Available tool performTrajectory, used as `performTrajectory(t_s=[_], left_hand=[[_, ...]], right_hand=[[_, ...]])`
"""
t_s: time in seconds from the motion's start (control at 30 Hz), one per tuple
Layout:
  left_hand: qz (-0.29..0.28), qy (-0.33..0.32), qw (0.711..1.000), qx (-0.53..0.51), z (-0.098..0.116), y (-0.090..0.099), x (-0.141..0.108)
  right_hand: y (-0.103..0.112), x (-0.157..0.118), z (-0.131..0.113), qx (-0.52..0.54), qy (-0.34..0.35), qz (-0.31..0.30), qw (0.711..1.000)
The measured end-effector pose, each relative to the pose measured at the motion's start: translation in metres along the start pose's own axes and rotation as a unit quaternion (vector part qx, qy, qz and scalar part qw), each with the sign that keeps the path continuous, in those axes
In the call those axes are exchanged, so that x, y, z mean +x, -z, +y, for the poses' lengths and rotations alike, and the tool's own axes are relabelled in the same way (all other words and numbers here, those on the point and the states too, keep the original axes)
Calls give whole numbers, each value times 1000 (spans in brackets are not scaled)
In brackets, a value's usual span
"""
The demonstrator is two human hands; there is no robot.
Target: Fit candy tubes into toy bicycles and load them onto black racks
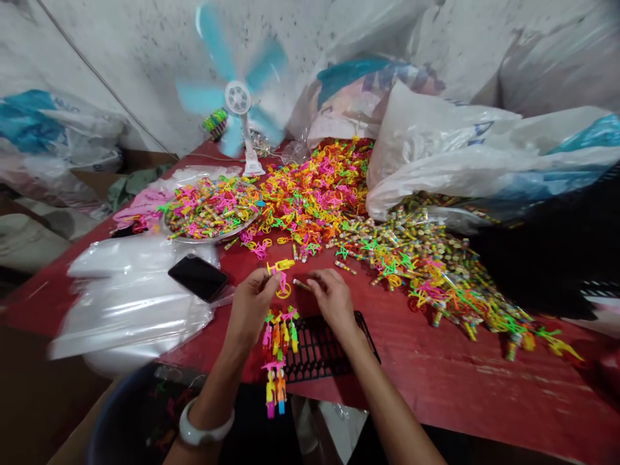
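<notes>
My left hand (252, 302) is closed in a pinch on a small plastic toy part (282, 289), pink and yellow with a ring at its lower end. Between the thumb and fingers of my right hand (334, 302) is a short printed tube (301, 284), its tip pointing toward the toy part but apart from it. Below both hands lies a black slotted rack (317, 352). Several assembled colourful toys (276, 336) stand in its left side, and two of them hang over the table's front edge.
A heap of bright plastic parts (314, 194) and a pile of printed tubes (421, 248) cover the back. A full tray (213, 236), a phone (197, 278) on clear plastic bags (130, 303), and a spinning fan (238, 98) stand left. Large sacks (450, 142) lie behind.
</notes>
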State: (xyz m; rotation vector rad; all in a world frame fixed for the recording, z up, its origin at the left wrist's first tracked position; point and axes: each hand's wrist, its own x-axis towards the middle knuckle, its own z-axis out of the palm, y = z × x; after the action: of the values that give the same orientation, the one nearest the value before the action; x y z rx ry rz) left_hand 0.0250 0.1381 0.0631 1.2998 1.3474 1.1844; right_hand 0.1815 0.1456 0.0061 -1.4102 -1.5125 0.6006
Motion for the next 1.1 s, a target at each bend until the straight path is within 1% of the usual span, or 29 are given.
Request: performTrajectory(t_s=[0.07, 0.13, 0.17, 0.23, 0.33, 0.4, 0.47, 0.63, 0.77, 0.9, 1.0, 1.1], left_hand=[[-4, 20, 1000, -21, -5, 2, 0], [-5, 33, 999, -18, -8, 4, 0], [-3, 35, 999, -13, -8, 5, -1], [2, 35, 999, -7, -7, 5, -2], [-6, 42, 999, -20, -5, 2, -3], [-17, 42, 998, -38, -6, -2, -3], [-29, 35, 998, -50, -8, -5, -4], [-44, 24, 997, -51, -9, -6, -6], [-18, 16, 999, -25, -8, -7, -6], [9, 27, 1000, 5, -11, -9, -5], [21, 41, 999, 2, -14, -9, -5], [24, 32, 999, 18, -14, -5, -5]], right_hand=[[-9, 5, 14, -80, 3, -18, 997], [-15, 3, 19, -98, 4, -35, 995], [-16, 0, 17, -80, 3, -36, 996], [-12, -8, 7, -7, -3, -34, 999], [2, -18, -15, 89, -4, -37, 995], [9, -20, -27, 91, 15, -35, 995], [12, -20, -33, 81, 36, -28, 996], [9, -19, -32, 69, 69, -16, 995], [8, -20, -33, 80, 109, -17, 991], [5, -24, -35, 87, 136, -18, 987], [0, -28, -35, 89, 151, -16, 984], [-6, -30, -36, 100, 147, -28, 984]])
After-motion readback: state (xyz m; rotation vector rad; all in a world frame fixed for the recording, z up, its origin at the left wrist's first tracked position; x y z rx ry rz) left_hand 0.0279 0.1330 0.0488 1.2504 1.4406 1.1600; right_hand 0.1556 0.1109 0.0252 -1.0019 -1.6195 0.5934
